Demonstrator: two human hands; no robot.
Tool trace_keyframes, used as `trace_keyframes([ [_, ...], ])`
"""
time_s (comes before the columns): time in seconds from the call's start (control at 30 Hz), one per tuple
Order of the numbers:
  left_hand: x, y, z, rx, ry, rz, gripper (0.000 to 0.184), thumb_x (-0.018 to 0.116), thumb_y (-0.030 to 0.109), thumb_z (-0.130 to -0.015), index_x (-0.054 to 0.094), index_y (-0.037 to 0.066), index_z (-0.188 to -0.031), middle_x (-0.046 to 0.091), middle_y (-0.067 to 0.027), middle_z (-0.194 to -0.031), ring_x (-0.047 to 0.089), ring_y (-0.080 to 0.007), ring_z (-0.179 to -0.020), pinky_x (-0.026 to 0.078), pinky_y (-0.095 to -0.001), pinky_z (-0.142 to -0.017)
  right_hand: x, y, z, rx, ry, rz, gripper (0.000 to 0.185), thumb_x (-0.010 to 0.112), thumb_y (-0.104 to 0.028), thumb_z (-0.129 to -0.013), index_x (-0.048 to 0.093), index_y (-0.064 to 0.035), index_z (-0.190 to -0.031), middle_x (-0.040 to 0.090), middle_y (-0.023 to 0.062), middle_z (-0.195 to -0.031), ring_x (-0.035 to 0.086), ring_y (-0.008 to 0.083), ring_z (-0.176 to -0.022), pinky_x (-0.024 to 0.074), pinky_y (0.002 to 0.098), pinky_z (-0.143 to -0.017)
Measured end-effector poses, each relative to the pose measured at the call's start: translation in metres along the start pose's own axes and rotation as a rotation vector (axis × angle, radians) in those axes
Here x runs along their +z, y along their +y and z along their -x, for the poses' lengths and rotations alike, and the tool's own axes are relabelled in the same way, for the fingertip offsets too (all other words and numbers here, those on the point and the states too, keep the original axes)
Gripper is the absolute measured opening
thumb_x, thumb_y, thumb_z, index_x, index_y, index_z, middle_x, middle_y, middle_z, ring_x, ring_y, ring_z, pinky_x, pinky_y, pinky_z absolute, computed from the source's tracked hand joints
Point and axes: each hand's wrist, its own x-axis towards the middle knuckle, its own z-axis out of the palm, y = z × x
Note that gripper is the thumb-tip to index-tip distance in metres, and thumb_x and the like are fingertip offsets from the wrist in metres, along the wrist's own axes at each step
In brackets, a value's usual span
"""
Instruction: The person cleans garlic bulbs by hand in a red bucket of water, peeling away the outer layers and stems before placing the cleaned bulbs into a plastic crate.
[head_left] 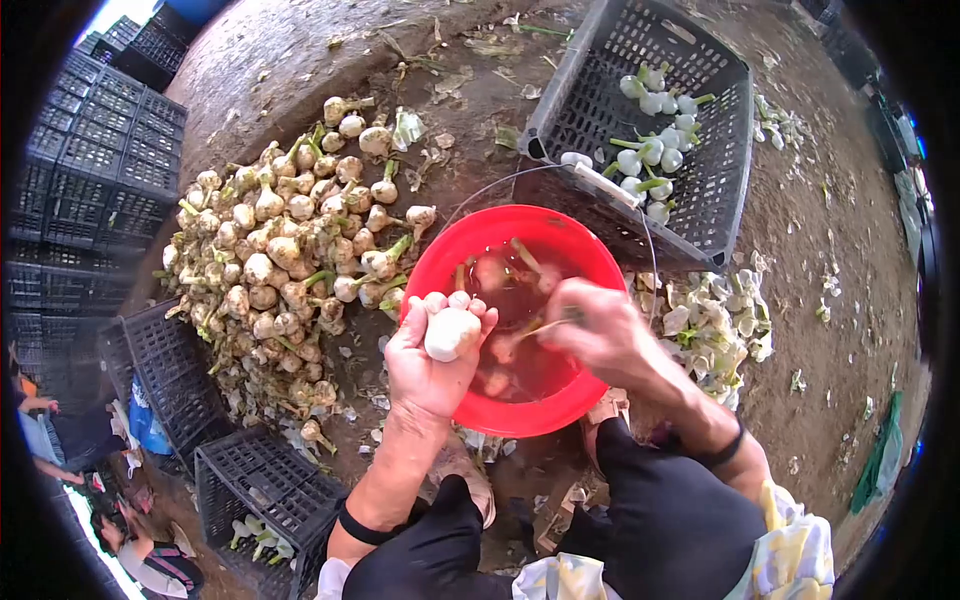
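A white peeled bulb [452, 335] rests in my left hand [425, 365], whose fingers curl round it at the left rim of the red bucket [480, 414]. My right hand [600, 330], blurred by motion, is over the right side of the bucket with its fingers closed; a thin stalk shows at the fingertips, but what they hold is hard to make out. Reddish water [510, 300] fills the bucket, and several bulbs with stalks lie in it. The bucket's wire handle [655, 250] with a white grip stands up behind it.
Unpeeled bulbs [265, 270] form a large pile at the left. A black crate [745, 160] at the upper right holds white bulbs [650, 150]. Peelings [725, 320] lie right of the bucket. Stacked crates [95, 140] and another crate [215, 470] stand left. People sit at the lower left.
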Motion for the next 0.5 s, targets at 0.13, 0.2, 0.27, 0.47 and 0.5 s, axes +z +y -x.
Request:
trace_keyframes([
  [0.13, -0.004, 0.004, 0.0, -0.016, 0.116, 0.024, 0.025, 0.051, 0.027, -0.093, 0.058, 0.004, -0.088, 0.059, -0.0128, -0.094, 0.054, -0.0311, -0.091, 0.043, -0.0469, -0.09, -0.079, 0.007, 0.039, 0.062, 0.464, 0.161, 0.013, 0.051, 0.0, -0.086, 0.057, -0.0006, -0.097, 0.062, 0.0144, -0.091, 0.062, 0.0226, -0.087, 0.0494, 0.0322, -0.076],
  [0.2, -0.002, 0.003, -0.001, -0.042, 0.119, -0.006, 0.027, 0.051, 0.029, -0.093, 0.059, 0.004, -0.087, 0.058, -0.0118, -0.093, 0.054, -0.0303, -0.091, 0.043, -0.046, -0.089, -0.123, 0.053, 0.068, 0.113, 0.31, 0.878, 0.023, 0.056, -0.003, -0.082, 0.059, -0.0026, -0.105, 0.063, 0.016, -0.101, 0.061, 0.0314, -0.091, 0.0486, 0.0396, -0.082],
  [0.27, -0.002, -0.001, -0.004, -0.064, 0.122, -0.042, 0.028, 0.051, 0.031, -0.093, 0.059, 0.004, -0.086, 0.057, -0.0109, -0.093, 0.053, -0.0295, -0.092, 0.044, -0.0451, -0.087, -0.123, 0.061, 0.093, 0.196, 0.246, 1.542, 0.024, 0.058, -0.007, -0.082, 0.061, -0.0026, -0.105, 0.064, 0.0161, -0.099, 0.061, 0.031, -0.091, 0.0477, 0.041, -0.083],
  [0.47, 0.009, -0.02, -0.018, -0.044, -0.121, -0.256, 0.037, 0.051, 0.04, -0.093, 0.054, 0.011, -0.07, 0.047, -0.0033, -0.079, 0.046, -0.0207, -0.082, 0.041, -0.0387, -0.075, -0.046, -0.021, 0.035, 0.098, 0.033, -0.282, 0.02, 0.06, -0.018, -0.086, 0.067, 0.0002, -0.092, 0.068, 0.0081, -0.08, 0.065, 0.0169, -0.073, 0.0519, 0.0293, -0.067],
  [0.5, 0.015, -0.023, -0.019, -0.03, -0.152, -0.271, 0.04, 0.053, 0.044, -0.091, 0.053, 0.009, -0.071, 0.043, -0.0031, -0.075, 0.043, -0.019, -0.078, 0.039, -0.0358, -0.072, -0.032, -0.024, 0.023, 0.167, -0.101, -0.423, 0.019, 0.061, -0.018, -0.087, 0.066, 0.0007, -0.088, 0.066, 0.006, -0.076, 0.063, 0.0138, -0.069, 0.0506, 0.0268, -0.065],
])
